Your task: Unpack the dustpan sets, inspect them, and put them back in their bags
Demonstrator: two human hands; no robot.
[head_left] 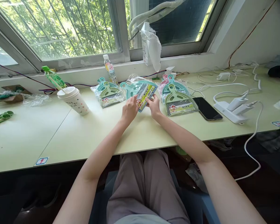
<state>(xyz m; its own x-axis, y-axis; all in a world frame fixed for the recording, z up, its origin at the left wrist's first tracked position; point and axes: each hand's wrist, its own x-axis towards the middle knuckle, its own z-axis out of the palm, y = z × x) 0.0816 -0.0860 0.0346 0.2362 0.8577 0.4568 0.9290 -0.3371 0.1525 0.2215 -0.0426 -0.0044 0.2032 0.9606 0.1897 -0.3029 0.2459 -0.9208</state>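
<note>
Working Two-Handed at the Surface (84, 137)

From my remote seat I see it run pale and wide beneath the window (79, 28). On it, the right packs (180, 101), wrapped dustpans with brushes, make the biggest pile; the left packs (110, 93) form a smaller one. Between the two piles lies a teal dustpan (130, 89), clear film showing at its far side. A lidded cup (73, 99) with a straw stands apart to the left.

My left grip (130, 108) pinches the near left edge of the card, and my right grip (154, 105) pinches its right edge. The phone (207, 108) lies flat just beside the right packs.

Smallest is the card (146, 94) itself, tilted between both hands and overlapping the teal dustpan in my view. I can't tell whether it is loose or joined to that pack.

I judge the step in hand to be turning or squaring the card. The next move calls for even pressure from both sides, so the card neither bends nor slips.
</note>
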